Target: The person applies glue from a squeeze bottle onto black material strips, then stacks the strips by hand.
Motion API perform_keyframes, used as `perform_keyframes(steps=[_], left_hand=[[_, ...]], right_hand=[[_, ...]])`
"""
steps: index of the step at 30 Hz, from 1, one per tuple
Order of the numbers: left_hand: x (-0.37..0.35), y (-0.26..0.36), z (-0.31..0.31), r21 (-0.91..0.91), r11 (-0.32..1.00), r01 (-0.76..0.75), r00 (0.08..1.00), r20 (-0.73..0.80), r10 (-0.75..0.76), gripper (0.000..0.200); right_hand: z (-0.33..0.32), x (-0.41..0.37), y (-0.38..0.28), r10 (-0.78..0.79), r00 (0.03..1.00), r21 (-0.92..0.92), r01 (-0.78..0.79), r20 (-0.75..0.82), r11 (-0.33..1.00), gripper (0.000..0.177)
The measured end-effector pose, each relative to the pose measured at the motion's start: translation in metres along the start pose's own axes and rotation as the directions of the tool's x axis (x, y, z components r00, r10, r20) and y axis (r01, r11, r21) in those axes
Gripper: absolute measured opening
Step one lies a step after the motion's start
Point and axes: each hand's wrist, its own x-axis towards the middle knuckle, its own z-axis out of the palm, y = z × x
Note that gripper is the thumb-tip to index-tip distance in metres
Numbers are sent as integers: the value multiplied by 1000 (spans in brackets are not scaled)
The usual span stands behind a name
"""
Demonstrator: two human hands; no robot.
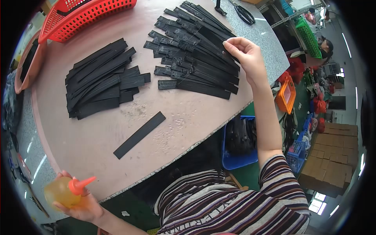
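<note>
My left hand point(87, 207) is wrapped around a squeeze bottle point(58, 192) of yellowish liquid with a red nozzle point(84, 184), at the table's lower left edge. At the upper right, my right hand point(246, 56) pinches the end of a black strip point(213, 39) on a fanned-out pile of black strips point(196, 66). Shiny smears show on the left ends of several strips there. One single black strip point(139, 135) lies flat at the middle of the table. A second heap of black strips point(98, 80) rests left of the fan.
A red perforated basket point(88, 17) stands at the table's back left, with a pink basket point(29, 66) beside it. Black scissors point(244, 15) lie at the far edge. Below the table's right edge is a blue bin point(235, 162) with dark items. Cardboard boxes point(331, 152) are stacked at right.
</note>
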Motion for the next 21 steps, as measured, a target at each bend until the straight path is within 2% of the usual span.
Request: perform_keyframes(steps=[1, 2, 3, 4, 5, 6, 7, 8, 9, 10, 11, 13, 16, 21], left_hand=[[1, -2, 1, -16, 1000, 17, 999, 29, -16, 74], [1, -2, 3, -20, 1000, 11, 1000, 26, -10, 75], [-1, -2, 7, -16, 1000, 0, 1000, 16, 0, 75], [-5, -1, 10, -4, 1000, -18, 1000, -3, 18, 76], [-7, 0, 13, 37, 998, -41, 999, 3, 41, 75], [-8, -2, 16, 81, 995, -63, 998, 7, 63, 75], [-8, -5, 19, 127, 989, -81, 997, 14, 79, 75], [-8, -13, 21, 181, 979, -95, 995, 29, 92, 74], [-7, -20, 24, 232, 967, -109, 994, 51, 100, 73], [-7, -27, 29, 280, 955, -96, 995, 57, 83, 72], [-7, -36, 35, 321, 943, -85, 996, 65, 68, 71], [-10, -40, 40, 391, 918, -69, 996, 83, 40, 70], [-9, -40, 40, 459, 886, -66, 995, 97, 24, 69], [-6, -45, 38, 506, 861, -40, 995, 99, -12, 68]], right_hand=[[-5, 10, 10, -157, 987, -236, 143, -42, 961, 20], [-7, 17, 19, -313, 949, -457, 260, -42, 851, 20], [-2, 20, 23, -455, 890, -642, 348, -1, 683, 21], [6, 15, 23, -519, 850, -716, 305, -93, 628, 23], [20, 0, 3, -529, 843, -690, 329, -93, 645, 22], [39, -20, -18, -541, 841, -636, 424, 12, 645, 17], [60, -45, -40, -534, 825, -450, 555, 187, 700, 15], [83, -66, -46, -595, 724, -294, 687, 350, 664, 17], [104, -95, -52, -596, 654, -136, 718, 467, 682, 24], [120, -111, -59, -650, 495, -20, 804, 576, 594, 28], [135, -128, -58, -656, 444, 31, 814, 610, 580, 30], [154, -143, -52, -657, 364, -22, 884, 660, 468, 31], [162, -142, -49, -679, 359, -47, 900, 641, 433, 34], [161, -142, -53, -647, 380, -59, 886, 661, 460, 41]])
